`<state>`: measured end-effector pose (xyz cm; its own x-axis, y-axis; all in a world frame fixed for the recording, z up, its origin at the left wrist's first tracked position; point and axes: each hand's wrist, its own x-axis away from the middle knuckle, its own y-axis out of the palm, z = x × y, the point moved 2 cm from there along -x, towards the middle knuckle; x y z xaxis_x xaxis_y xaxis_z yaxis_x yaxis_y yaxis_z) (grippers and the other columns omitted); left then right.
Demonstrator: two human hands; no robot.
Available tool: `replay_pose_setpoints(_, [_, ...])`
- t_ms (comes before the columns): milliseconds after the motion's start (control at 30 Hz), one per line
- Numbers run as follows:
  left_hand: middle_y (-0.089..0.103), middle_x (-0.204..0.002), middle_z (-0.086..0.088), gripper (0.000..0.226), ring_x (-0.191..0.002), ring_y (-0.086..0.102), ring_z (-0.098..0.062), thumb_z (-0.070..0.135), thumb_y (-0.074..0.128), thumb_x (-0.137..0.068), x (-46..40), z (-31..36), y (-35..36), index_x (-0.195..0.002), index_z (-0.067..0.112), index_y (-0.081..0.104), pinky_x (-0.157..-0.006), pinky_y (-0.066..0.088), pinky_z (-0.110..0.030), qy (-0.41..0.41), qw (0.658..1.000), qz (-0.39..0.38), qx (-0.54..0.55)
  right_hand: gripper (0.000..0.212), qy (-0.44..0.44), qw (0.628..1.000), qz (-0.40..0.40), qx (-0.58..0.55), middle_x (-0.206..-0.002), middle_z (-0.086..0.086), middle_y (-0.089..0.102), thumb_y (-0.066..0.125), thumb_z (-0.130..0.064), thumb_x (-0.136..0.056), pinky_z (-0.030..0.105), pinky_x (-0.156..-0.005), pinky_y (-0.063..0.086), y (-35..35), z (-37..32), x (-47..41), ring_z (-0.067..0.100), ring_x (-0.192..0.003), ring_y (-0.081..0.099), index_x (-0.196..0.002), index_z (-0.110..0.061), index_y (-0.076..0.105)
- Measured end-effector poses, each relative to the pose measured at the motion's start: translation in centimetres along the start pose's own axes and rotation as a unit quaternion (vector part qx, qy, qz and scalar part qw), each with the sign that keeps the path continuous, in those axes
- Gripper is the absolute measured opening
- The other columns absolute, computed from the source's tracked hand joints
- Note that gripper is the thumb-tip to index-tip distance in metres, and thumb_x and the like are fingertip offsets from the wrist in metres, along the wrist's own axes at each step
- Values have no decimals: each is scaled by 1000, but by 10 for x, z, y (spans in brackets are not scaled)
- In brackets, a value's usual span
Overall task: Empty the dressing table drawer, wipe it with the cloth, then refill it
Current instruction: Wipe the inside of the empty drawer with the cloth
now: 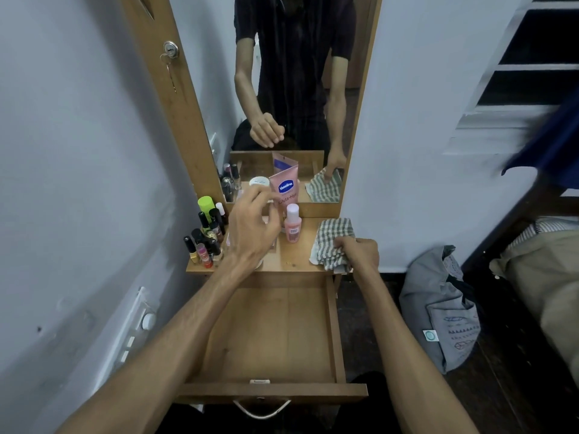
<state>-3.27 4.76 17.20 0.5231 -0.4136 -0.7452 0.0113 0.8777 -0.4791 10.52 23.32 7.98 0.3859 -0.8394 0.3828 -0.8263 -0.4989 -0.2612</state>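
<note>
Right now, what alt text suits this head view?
A person's right hand grips a green-and-white checked cloth on a wooden dressing table, above its open, empty wooden drawer; the left hand hovers among cosmetics.

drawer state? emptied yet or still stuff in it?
Open and empty: the drawer is pulled out and shows only bare wood. The bottles stand on the table top; the right hand holds the checked cloth.

The left hand point(253, 228) hides a white jar point(259, 182) and items behind it — small bottle point(292, 225) label unreadable.
</note>
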Motion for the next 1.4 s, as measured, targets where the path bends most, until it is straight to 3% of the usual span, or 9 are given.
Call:
replay_pose_setpoints(100, [68, -97, 0, 12, -88, 60, -7, 2, 62, -88, 25, 11, 0, -93, 8, 72, -69, 52, -20, -17, 999, -13, 33, 12, 15, 996, -28, -78, -73, 8, 77, 74, -17, -62, 57, -68, 64, -7, 7, 13, 33, -76, 77, -69, -9, 69])
replay_pose_setpoints(300, [70, -94, 8, 17, -79, 61, -4, 6, 66, -86, 80, 32, 20, -96, 17, 75, -66, 47, -12, -189, 966, -107, 138, 17, 39, 982, -63, -172, -82, 14, 72, 70, 2, -70, 53, -69, 62, -21, 18, 45, 29, -73, 73, -85, -5, 67])
replay_pose_setpoints(467, [71, -106, -2, 20, -89, 70, -15, 25, 67, -95, 114, 44, 43, -113, 19, 71, -63, 57, -21, -392, 854, -211, 269, 19, 21, 977, -120, -176, -79, 14, 75, 72, 2, -72, 36, -52, 60, -26, 29, 75, 24, -65, 75, -90, -1, 68])
replay_pose_setpoints(567, [72, -109, -6, 18, -99, 71, -22, 25, 69, -93, 125, 49, 45, -109, 17, 72, -81, 61, -38, -466, 802, -205, 313, 18, 17, 973, -156, -170, -71, 11, 75, 73, 0, -75, 31, -47, 56, -24, 35, 87, 24, -60, 74, -91, -2, 65])
replay_pose_setpoints(700, [78, -93, 3, 7, -87, 73, -9, 20, 70, -91, 135, 53, 38, -92, 24, 75, -69, 55, -22, -532, 739, -177, 373, 26, 24, 970, -189, -154, -84, 12, 79, 76, -12, -72, 38, -56, 62, -19, 47, 94, 26, -71, 77, -96, -3, 71])
replay_pose_setpoints(867, [79, -90, 3, 13, -81, 75, -7, 14, 69, -90, 152, 44, 24, -97, 21, 77, -60, 53, -15, -539, 735, -183, 369, 26, 49, 973, -175, -142, -92, 7, 81, 78, -14, -78, 38, -70, 63, -8, 62, 99, 22, -81, 78, -103, -9, 74])
replay_pose_setpoints(1067, [74, -96, 3, 22, -89, 67, -12, 8, 63, -89, 178, -1, -3, -106, 17, 75, -81, 56, -30, -471, 838, -221, 166, 13, -71, 997, -10, 22, -83, -5, 76, 79, -24, -80, 24, -63, 54, 7, 77, 115, 5, -71, 70, -88, -27, 70])
replay_pose_setpoints(1200, [73, -100, 7, 22, -89, 63, -7, 9, 65, -88, 190, -41, -37, -100, 24, 75, -76, 50, -22, -454, 870, -193, 20, 20, -246, 938, 86, 230, -82, -10, 65, 76, -27, -77, 23, -62, 44, 25, 78, 124, 7, -69, 60, -93, -27, 65])
replay_pose_setpoints(1400, [72, -106, 1, 22, -98, 67, -20, 7, 67, -82, 191, -91, -64, -100, 16, 76, -85, 52, -30, -427, 884, -163, -96, 20, -224, 867, 4, 445, -106, 6, 66, 69, -20, -91, 35, -84, 57, 71, 92, 101, 21, -90, 65, -109, -12, 69])
